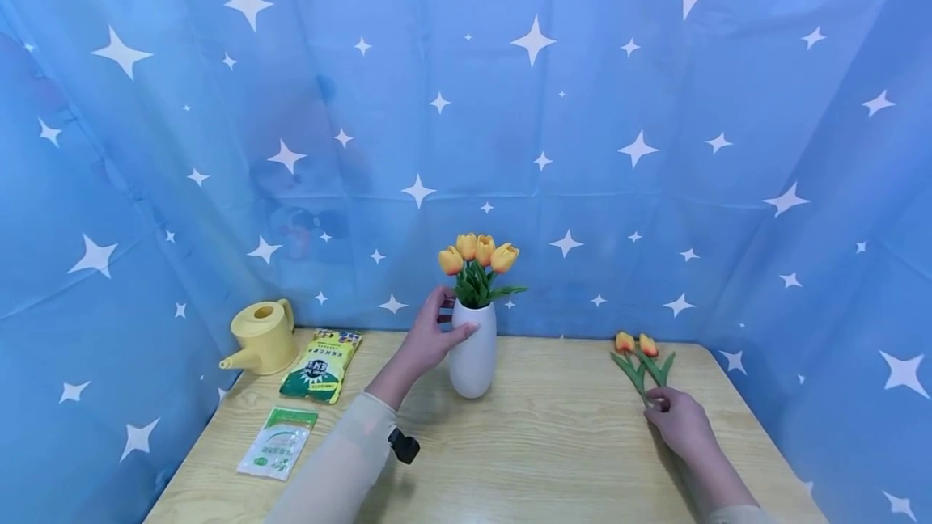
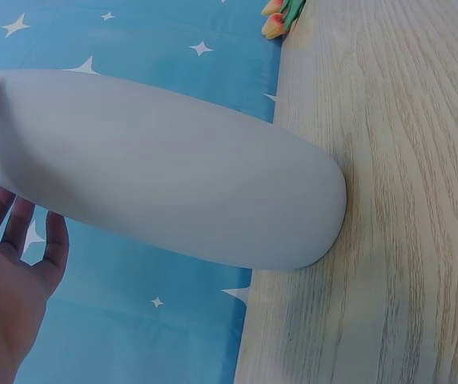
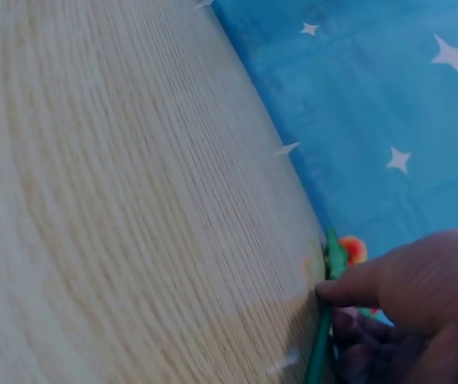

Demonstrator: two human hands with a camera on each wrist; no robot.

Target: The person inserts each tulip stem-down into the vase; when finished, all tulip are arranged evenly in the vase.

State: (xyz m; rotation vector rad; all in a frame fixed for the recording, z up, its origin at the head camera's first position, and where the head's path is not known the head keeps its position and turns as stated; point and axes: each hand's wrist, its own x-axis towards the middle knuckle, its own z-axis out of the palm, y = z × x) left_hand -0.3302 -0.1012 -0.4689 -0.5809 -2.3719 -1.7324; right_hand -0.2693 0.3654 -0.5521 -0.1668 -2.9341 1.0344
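- Left hand curled round the neck of the white vase; vase stood upright mid-table, holding four tulips.
- Right hand pinched the stems of two loose tulips lying at the table's right.
- Watering can and two packets lay far left.

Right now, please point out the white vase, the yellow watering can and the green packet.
white vase (image 1: 472, 362), head view, middle of its body.
yellow watering can (image 1: 264, 338), head view, its side.
green packet (image 1: 323, 365), head view, its front.

White oval vase stands upright at table centre-rear, holding four yellow-orange tulips. Two loose orange tulips with green stems lie flat on the table's right side.
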